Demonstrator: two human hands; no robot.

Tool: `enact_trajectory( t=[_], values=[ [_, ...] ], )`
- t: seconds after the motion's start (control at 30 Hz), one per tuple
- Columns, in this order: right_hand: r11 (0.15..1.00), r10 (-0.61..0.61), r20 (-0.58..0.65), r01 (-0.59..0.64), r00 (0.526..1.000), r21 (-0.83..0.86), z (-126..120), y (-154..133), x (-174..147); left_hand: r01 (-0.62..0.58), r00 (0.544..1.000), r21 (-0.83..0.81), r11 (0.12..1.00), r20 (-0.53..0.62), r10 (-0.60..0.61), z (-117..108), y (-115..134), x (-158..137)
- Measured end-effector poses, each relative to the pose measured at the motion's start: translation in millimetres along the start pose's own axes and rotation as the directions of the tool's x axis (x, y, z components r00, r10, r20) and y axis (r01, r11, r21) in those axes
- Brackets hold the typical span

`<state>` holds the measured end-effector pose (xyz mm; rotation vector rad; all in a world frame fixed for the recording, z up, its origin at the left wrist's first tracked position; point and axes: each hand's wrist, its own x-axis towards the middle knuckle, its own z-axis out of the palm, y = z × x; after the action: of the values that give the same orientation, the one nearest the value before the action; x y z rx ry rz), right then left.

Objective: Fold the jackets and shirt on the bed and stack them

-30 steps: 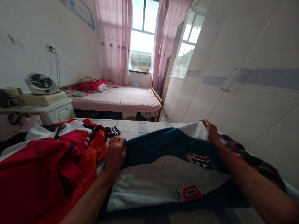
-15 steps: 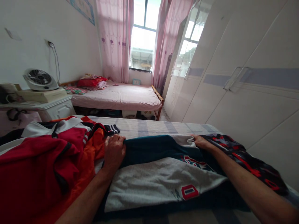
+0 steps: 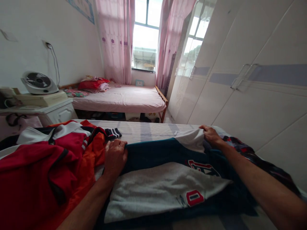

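A teal and grey shirt [image 3: 168, 188] with red letters lies spread sideways across the bed in front of me. My left hand [image 3: 115, 158] is closed on the shirt's far left corner, its knuckles up. Farther right, my right hand [image 3: 211, 135] pinches the grey sleeve [image 3: 190, 139] and holds it stretched out from the teal body. The fingertips of both hands are partly hidden behind cloth and knuckles. Beside my left forearm is a heap with a red jacket [image 3: 26, 179] and orange clothing [image 3: 83, 179]. Dark clothing with red marks [image 3: 259, 159] lies beyond my right forearm.
The near bed has a checked sheet [image 3: 134, 131]. Behind it stands a second bed [image 3: 134, 99] with a wooden frame, below a curtained window. A fan [image 3: 39, 82] sits on a white cabinet [image 3: 59, 111] at left. White wardrobe doors [image 3: 240, 105] line the right side.
My right hand has moved up and slightly right, pulling the grey sleeve out flatter and away from the shirt. My left hand keeps its hold at the corner. The view has shifted slightly.
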<state>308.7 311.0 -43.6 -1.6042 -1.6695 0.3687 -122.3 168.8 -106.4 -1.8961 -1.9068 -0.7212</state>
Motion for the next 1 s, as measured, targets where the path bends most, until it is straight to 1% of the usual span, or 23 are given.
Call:
enact_trajectory(
  t=[0.1, 0.2, 0.27, 0.33, 0.37, 0.4, 0.43, 0.5, 0.53, 0.57, 0.6, 0.63, 0.67, 0.73, 0.83, 0.9, 0.93, 1.0],
  values=[
    [0.998, -0.048, -0.123, 0.043, 0.991, -0.036, -3, -8, 4, -0.005, 1.0, -0.001, 1.0, 0.004, 0.005, 1, -1, 0],
    [0.991, -0.134, -0.206, 0.129, 0.969, -0.039, -7, -26, 2, -0.005, 1.0, 0.002, 1.0, 0.008, 0.005, 2, -1, 0],
    [0.966, -0.26, -0.262, 0.255, 0.93, -0.054, -12, -41, -4, -0.01, 1.0, 0.002, 1.0, 0.014, 0.01, 2, -2, -1],
    [0.915, -0.401, -0.282, 0.393, 0.871, -0.086, -18, -54, -13, -0.015, 1.0, 0.004, 1.0, 0.024, 0.015, 1, -1, -1],
    [0.894, -0.446, -0.274, 0.436, 0.852, -0.098, -21, -58, -19, -0.019, 0.999, 0.007, 1.0, 0.032, 0.018, 1, -1, -2],
    [0.891, -0.453, -0.256, 0.445, 0.854, -0.091, -23, -58, -26, -0.024, 0.999, 0.012, 1.0, 0.043, 0.024, 1, -1, -3],
    [0.913, -0.403, -0.237, 0.405, 0.884, -0.044, -24, -56, -33, -0.032, 0.998, 0.018, 0.999, 0.056, 0.031, 2, 0, -3],
    [0.964, -0.207, -0.192, 0.233, 0.959, 0.126, -23, -43, -47, -0.058, 0.995, 0.032, 0.998, 0.084, 0.055, 3, 0, -5],
    [0.966, -0.1, -0.164, 0.135, 0.981, 0.22, -21, -35, -53, -0.073, 0.993, 0.04, 0.997, 0.096, 0.069, 4, 0, -5],
    [0.953, -0.013, -0.133, 0.053, 0.991, 0.3, -18, -26, -57, -0.089, 0.991, 0.048, 0.995, 0.108, 0.083, 5, 0, -5],
    [0.934, 0.045, -0.109, -0.003, 0.993, 0.357, -15, -19, -61, -0.105, 0.988, 0.054, 0.993, 0.12, 0.098, 4, 0, -3],
    [0.92, 0.075, -0.097, -0.032, 0.992, 0.39, -13, -14, -62, -0.121, 0.985, 0.06, 0.991, 0.132, 0.112, 2, 1, -1],
    [0.911, 0.088, -0.095, -0.041, 0.992, 0.41, -12, -12, -62, -0.137, 0.981, 0.064, 0.989, 0.144, 0.127, -1, 1, 3],
    [0.886, 0.104, -0.099, -0.047, 0.99, 0.461, -14, -18, -58, -0.165, 0.976, 0.072, 0.984, 0.155, 0.152, -12, 3, 12],
    [0.852, 0.092, -0.114, -0.019, 0.989, 0.522, -30, -44, -54, -0.211, 0.973, 0.114, 0.971, 0.122, 0.197, -35, 5, 20],
    [0.823, 0.044, -0.09, 0.016, 0.995, 0.568, -45, -58, -61, -0.269, 0.961, 0.154, 0.951, 0.103, 0.255, -47, 3, 13],
    [0.804, 0.014, -0.058, 0.023, 0.998, 0.595, -52, -62, -69, -0.308, 0.95, 0.163, 0.937, 0.109, 0.293, -50, -1, 5],
    [0.772, -0.036, 0.067, -0.015, 0.997, 0.636, -62, -57, -90, -0.376, 0.923, 0.134, 0.917, 0.146, 0.357, -48, -12, -16]
  ],
)
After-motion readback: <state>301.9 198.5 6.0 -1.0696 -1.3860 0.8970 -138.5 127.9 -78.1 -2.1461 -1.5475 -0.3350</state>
